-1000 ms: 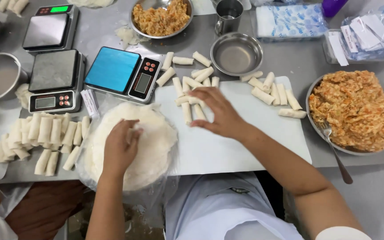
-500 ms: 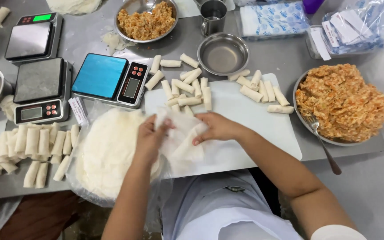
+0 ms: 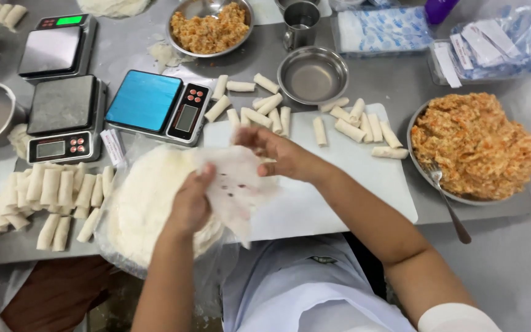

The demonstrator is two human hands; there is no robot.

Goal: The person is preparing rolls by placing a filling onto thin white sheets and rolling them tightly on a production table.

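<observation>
Where one second earlier they were apart, left hand [image 3: 190, 206] and right hand [image 3: 276, 154] now both grip a wrapper sheet [image 3: 235, 184], lifted off the near-left wrapper stack [image 3: 142, 209].

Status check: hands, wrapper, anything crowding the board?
Left hand and right hand both pinching one thin wrapper sheet, lifted off the wrapper stack. Finished rolls crowd the cutting board far edge.

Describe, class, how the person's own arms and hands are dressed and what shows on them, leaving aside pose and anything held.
Both hands are bare: no gloves, rings or watch show on the left hand or the right hand. Both forearms are uncovered. A white sleeve edge shows on the right upper arm, at the bottom of the frame. No sleeve shows on the left arm.
</observation>
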